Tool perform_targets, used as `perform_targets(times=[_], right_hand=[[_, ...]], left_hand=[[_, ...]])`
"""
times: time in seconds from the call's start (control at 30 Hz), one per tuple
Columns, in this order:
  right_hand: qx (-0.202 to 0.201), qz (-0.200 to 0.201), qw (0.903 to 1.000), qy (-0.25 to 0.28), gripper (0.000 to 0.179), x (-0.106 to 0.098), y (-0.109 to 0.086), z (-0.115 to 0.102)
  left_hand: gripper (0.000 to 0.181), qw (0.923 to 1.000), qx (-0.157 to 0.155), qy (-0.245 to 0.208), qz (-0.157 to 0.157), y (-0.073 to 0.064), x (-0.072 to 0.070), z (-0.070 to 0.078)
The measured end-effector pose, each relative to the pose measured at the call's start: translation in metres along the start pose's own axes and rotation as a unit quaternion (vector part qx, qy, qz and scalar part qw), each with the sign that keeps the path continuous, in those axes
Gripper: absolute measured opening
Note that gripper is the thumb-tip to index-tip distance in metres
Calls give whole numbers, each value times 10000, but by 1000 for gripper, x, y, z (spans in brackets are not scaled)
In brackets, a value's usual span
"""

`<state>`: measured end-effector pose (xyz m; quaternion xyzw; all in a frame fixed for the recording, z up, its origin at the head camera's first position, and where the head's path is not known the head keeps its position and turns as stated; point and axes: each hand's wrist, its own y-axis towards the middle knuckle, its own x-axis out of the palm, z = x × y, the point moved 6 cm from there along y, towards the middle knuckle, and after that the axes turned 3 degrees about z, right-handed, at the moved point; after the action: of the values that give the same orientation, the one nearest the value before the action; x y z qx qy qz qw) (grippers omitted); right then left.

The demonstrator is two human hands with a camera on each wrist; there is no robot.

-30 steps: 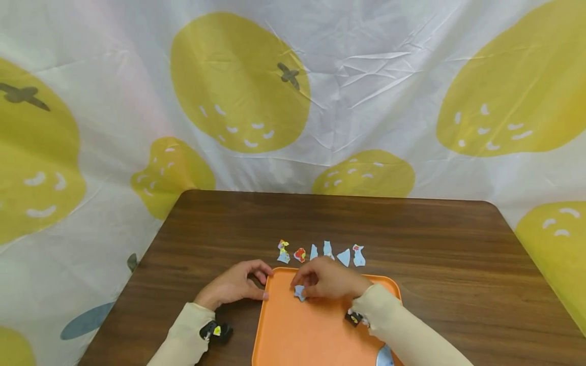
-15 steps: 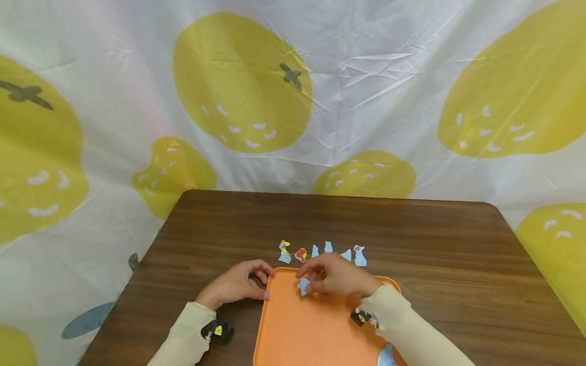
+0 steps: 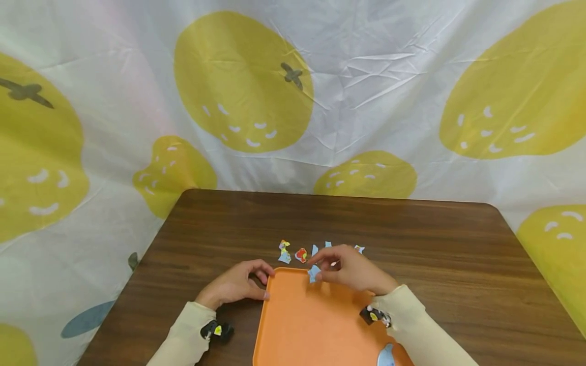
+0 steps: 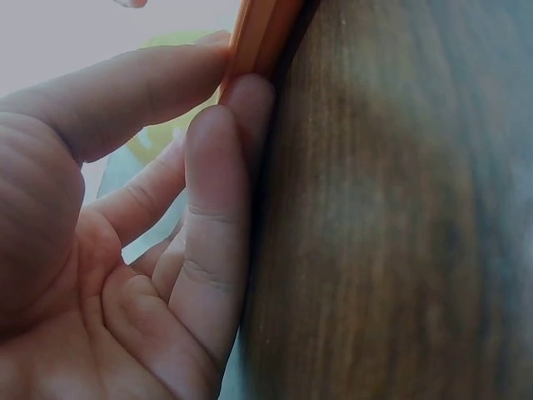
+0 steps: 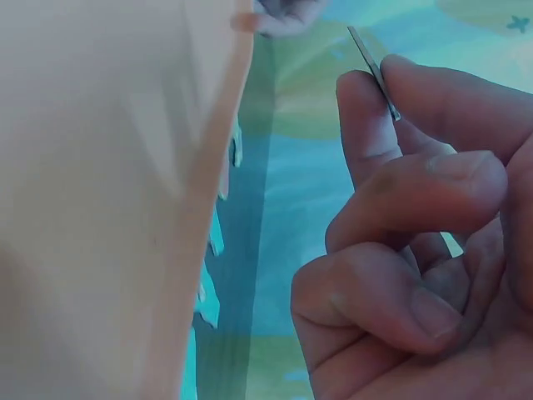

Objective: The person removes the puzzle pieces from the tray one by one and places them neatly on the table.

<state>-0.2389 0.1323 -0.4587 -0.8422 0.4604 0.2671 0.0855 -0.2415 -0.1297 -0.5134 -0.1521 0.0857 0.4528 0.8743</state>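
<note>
Between thumb and index finger, my right hand (image 3: 352, 267) pinches a small, flat, light-blue puzzle piece (image 3: 314, 274) with a jagged outline. In the right wrist view that puzzle piece (image 5: 375, 75) appears edge-on and thin, and the other fingers curl into the palm. The hand is over the far edge of an orange tray (image 3: 311, 325). My left hand (image 3: 235, 285) holds the tray's far left corner; its thumb and fingertips are on the rim in the left wrist view (image 4: 250, 50). A pale-blue rounded piece (image 3: 386, 356) lies at the tray's lower right.
Beyond the tray, several pieces lie in a row on the dark wooden table (image 3: 229, 218): a multicoloured one (image 3: 284, 252), a red one (image 3: 300, 255) and pale-blue ones (image 3: 314, 250). My right hand covers part of the row. A lemon-print cloth (image 3: 339, 101) hangs behind.
My right hand has lifted the light-blue puzzle piece and moved away and to the right, toward the tray's far edge and the row. The left hand keeps its place on the corner.
</note>
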Motion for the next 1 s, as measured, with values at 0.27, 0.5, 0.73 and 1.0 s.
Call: perform_targets(times=[0.27, 0.5, 0.73, 1.0], right_hand=[[170, 323, 9993, -8, 28, -21, -12, 5], [296, 537, 9979, -224, 30, -38, -22, 10], [651, 818, 9942, -246, 28, -58, -36, 24], [1006, 1086, 9889, -105, 35, -77, -51, 45]], left_hand=[[51, 10000, -30, 26, -39, 0, 0, 0], [51, 10000, -56, 61, -36, 1, -1, -1], [49, 9998, -112, 143, 21, 2, 1, -3], [49, 9998, -66, 204, 50, 2, 1, -3]])
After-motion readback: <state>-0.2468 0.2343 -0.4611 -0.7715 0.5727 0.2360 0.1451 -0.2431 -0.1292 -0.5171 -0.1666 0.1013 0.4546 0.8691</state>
